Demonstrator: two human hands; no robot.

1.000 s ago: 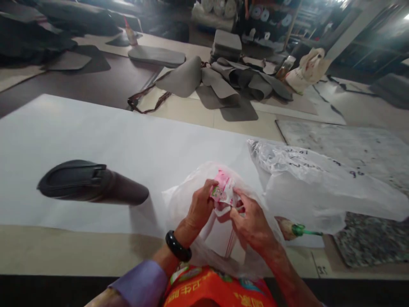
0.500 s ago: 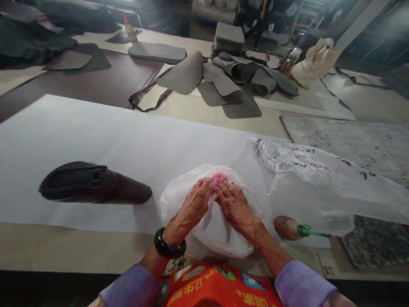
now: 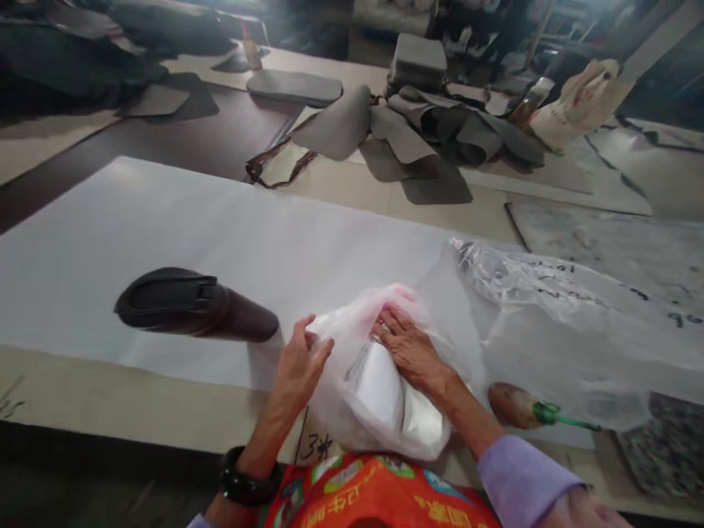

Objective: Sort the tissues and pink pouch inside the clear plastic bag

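While both hands press it, white plastic bag (image 3: 379, 381), crumpled, translucent, pink inside.

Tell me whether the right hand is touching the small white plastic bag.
Touching. The head view shows the right hand pressed flat on the small white plastic bag.
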